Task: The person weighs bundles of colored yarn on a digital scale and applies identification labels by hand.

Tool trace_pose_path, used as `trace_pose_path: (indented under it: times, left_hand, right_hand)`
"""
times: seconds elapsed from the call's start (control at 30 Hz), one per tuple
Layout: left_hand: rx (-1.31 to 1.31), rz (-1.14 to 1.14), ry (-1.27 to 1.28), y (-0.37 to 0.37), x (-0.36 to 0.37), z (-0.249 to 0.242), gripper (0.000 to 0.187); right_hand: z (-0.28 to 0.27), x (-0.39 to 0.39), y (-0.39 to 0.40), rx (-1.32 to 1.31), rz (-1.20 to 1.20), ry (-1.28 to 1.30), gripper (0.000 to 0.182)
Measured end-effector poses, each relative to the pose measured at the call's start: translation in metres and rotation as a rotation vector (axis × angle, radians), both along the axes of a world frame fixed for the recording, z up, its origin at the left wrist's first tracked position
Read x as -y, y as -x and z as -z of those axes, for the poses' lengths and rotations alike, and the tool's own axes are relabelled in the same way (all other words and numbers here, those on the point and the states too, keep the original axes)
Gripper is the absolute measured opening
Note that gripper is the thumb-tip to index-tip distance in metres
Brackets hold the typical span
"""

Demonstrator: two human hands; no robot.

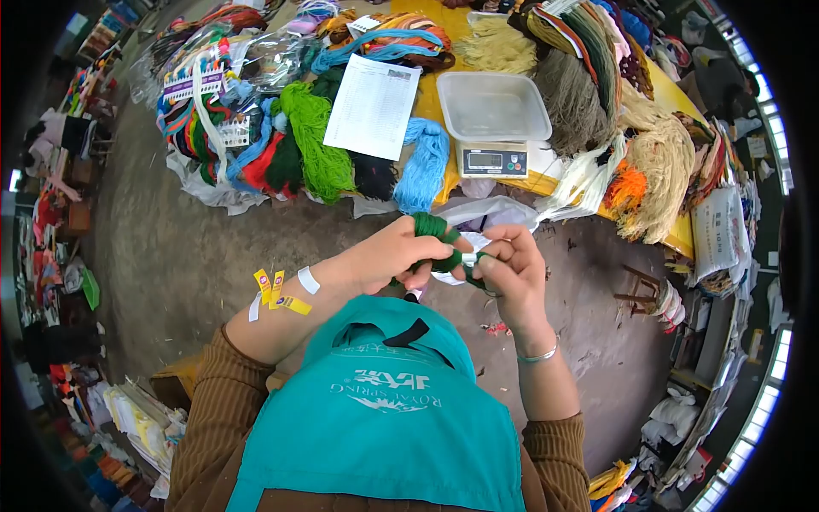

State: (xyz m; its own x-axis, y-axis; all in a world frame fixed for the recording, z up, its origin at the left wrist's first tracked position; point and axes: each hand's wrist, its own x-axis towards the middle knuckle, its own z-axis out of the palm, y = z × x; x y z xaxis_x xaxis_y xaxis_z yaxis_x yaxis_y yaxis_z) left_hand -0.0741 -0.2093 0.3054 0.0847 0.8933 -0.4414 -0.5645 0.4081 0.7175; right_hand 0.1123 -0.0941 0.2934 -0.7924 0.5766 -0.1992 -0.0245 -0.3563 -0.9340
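Dark green yarn (429, 225) is wound around the fingers of my left hand (408, 250), which is closed on it in front of my chest. Just to the right, my right hand (512, 266) pinches a dark green strand near a small white piece (469, 258) between the two hands. Whether that white piece is a label or a band is too small to tell. Behind the hands, a white plastic bag (488, 211) hangs at the table's edge. Yellow and white stickers cling to my left forearm.
Along the yellow table (432, 94) lie a printed sheet (372, 107), bright green yarn (314, 141), light blue yarn (422, 164) and beige yarn (659, 162). A clear tray (495, 106) rests on a digital scale (492, 160). A wooden stool (640, 288) stands at the right.
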Motion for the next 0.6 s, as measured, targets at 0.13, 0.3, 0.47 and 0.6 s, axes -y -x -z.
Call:
trace_pose_path:
  times: [0.13,0.3,0.47,0.6]
  left_hand:
    - [-0.012,-0.059,0.029,-0.002,-0.005,0.011,0.036]
    - [-0.067,-0.15,0.04,0.019,0.007,0.034,0.029]
    - [-0.205,-0.168,0.171,0.05,0.049,0.052,0.025]
    - [-0.14,-0.292,0.262,0.073,0.098,0.064,0.03]
  right_hand:
    - [-0.005,-0.019,-0.015,-0.135,0.052,0.38,0.024]
    - [-0.008,-0.047,-0.045,-0.144,0.168,0.381,0.024]
    - [-0.031,-0.095,-0.083,-0.09,0.267,0.148,0.022]
    - [-0.054,-0.181,-0.096,-0.001,0.458,-0.11,0.024]
